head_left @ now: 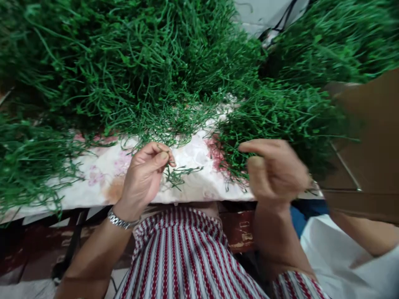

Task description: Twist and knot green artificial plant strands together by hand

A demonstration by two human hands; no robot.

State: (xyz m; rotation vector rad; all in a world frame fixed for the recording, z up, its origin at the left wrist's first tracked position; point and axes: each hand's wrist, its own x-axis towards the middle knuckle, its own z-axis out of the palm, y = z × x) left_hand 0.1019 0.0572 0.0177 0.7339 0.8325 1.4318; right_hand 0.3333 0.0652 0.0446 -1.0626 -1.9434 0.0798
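Observation:
My left hand point(149, 168) is closed in a pinch, thumb against index finger, with a short bit of thin green stem between the fingertips. Just right of its fingers, a small heap of cut green stems point(179, 175) lies on the flowered cloth point(193, 151). My right hand point(276, 170), slightly blurred, hovers at the near edge of a pile of long green stems point(280, 110). Its index finger points left and stands apart from the thumb, the other fingers are curled, and nothing shows between them.
A large mound of green stems point(140, 54) covers the back of the table. Smaller piles lie at the left point(28, 162) and far right point(346, 37). A brown cardboard box point(368, 149) stands at the right. Another person's arm point(364, 232) shows at lower right.

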